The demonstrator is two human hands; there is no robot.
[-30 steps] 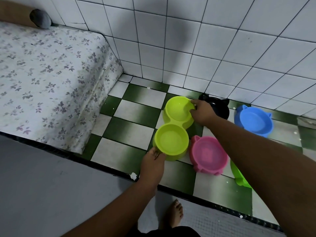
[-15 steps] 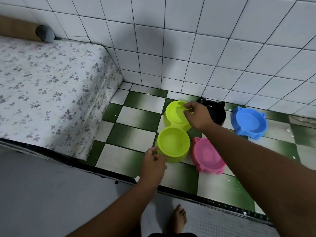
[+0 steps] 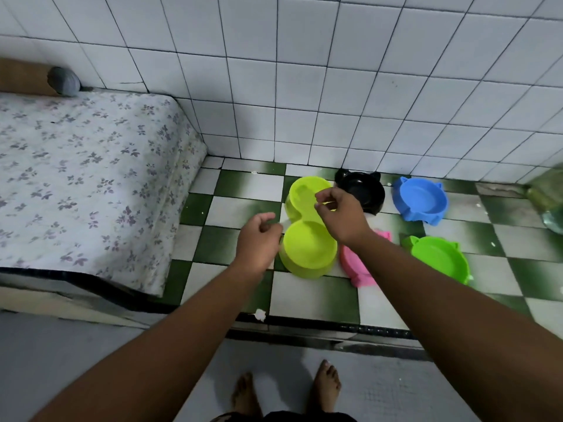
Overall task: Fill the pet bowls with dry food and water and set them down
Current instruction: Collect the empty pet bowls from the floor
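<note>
While I stand with my bare feet (image 3: pixel 327 382) on the grey floor below the step, both my hands hang over the yellow-green double bowl (image 3: pixel 307 248). That bowl sits flat on the green and white checked floor (image 3: pixel 243 208), close to the back edge by the tiled wall (image 3: pixel 304 86), with one cup nearer the wall and one cup nearer me.

My left hand (image 3: pixel 259 242) is just beside the near cup, on its left side. Its fingers (image 3: pixel 272 229) are loosely curled and hold nothing. My right hand (image 3: pixel 342 216) is above the far cup. Its fingers (image 3: pixel 326 196) are bent in a soft curl too, thumb near the first finger, with nothing between them.

A black bowl (image 3: pixel 365 190) sits by the wall, just right of the far cup. A blue bowl (image 3: pixel 422 199) is farther right. A pink bowl (image 3: pixel 358 269) touches the near cup's right side, partly under my arm, and a green bowl (image 3: pixel 438 257) is right of that. A bed (image 3: pixel 85 184) with a flowery sheet fills the left side.
</note>
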